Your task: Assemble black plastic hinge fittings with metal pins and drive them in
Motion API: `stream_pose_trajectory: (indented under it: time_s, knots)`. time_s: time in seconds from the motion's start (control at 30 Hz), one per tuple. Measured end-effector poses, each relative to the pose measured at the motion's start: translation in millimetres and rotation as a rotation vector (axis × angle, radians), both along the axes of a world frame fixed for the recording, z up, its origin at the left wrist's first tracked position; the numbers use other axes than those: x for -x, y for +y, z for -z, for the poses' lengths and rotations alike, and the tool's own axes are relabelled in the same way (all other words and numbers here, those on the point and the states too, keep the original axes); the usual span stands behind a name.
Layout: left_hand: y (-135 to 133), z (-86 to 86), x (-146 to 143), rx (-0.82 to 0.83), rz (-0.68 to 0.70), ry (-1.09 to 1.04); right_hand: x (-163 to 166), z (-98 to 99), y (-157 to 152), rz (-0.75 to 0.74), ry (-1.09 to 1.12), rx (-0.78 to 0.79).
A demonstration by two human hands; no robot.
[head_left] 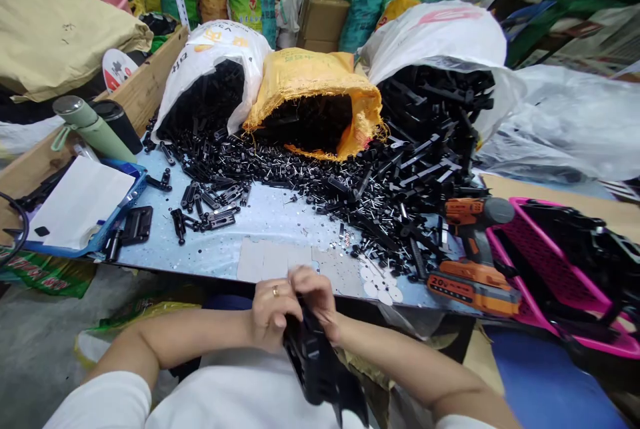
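Close to my body, below the table's front edge, both hands are on a long black plastic part [323, 366]. It slants down to the right and ends in pointed tips; its exact kind is unclear. My left hand [276, 312], with a ring on one finger, is closed at the part's upper left side. At its top end, my right hand [317, 296] curls around it, the fingertips slightly blurred. Just beyond the hands lie flat grey pieces [275, 259] on the blue table [170, 242]. White round discs [383, 282] are to the right of them.
Two white sacks [220, 39] [440, 32] and a yellow sack [310, 69] spill black parts and screws across the table. An orange cordless drill [473, 256] stands beside a pink basket [545, 282]. At left are a blue tray [135, 192] and a green bottle [95, 132].
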State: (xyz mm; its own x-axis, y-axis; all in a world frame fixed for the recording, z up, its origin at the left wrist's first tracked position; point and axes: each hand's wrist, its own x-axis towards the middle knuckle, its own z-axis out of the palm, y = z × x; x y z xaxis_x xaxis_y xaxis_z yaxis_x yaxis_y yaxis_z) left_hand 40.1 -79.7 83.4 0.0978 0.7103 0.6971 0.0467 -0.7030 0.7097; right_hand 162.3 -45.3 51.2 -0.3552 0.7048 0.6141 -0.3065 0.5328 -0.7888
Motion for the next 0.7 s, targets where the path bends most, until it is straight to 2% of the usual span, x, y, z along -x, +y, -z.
stream_pose_trajectory:
  time_s: [0.07, 0.1, 0.17, 0.2, 0.23, 0.33, 0.43, 0.5, 0.57, 0.63, 0.7]
  knots:
    - [9, 16.8, -7, -0.129, -0.11, 0.04, 15, 20.1, 11, 0.221, 0.06, 0.024]
    - [18, 28.8, -7, -0.187, -0.158, 0.122, 17, 27.6, 26, 0.292, 0.014, 0.018]
    - [45, 55.7, -1, -0.259, -0.245, 0.387, 6, 36.0, 69, 0.362, -0.227, -0.061]
    - [62, 68.3, 4, -0.228, -0.294, 0.557, -6, 37.3, 96, 0.393, -0.418, -0.141]
    - [80, 79.1, 9, -0.131, -0.326, 0.728, -22, 37.3, 124, 0.495, -0.58, -0.217]
    - [138, 93.7, 21, 0.141, -0.361, 1.083, -73, 35.0, 203, 0.796, -1.02, -0.23]
    - [195, 84.0, 25, 0.287, -0.49, 1.163, -109, 32.4, 255, 0.74, -1.234, -0.208]
    - [228, 74.2, 25, 0.353, -0.497, 1.178, -117, 26.1, 273, 0.693, -1.153, -0.207]
    - [255, 68.2, 25, 0.38, -0.453, 1.185, -113, 13.8, 278, 0.728, -0.919, -0.154]
    - [271, 66.9, 25, 0.382, -0.415, 1.172, -100, -0.5, 266, 0.738, -0.65, -0.066]
    - [276, 67.7, 27, 0.38, -0.383, 1.146, -84, -7.8, 238, 0.678, -0.464, 0.02]
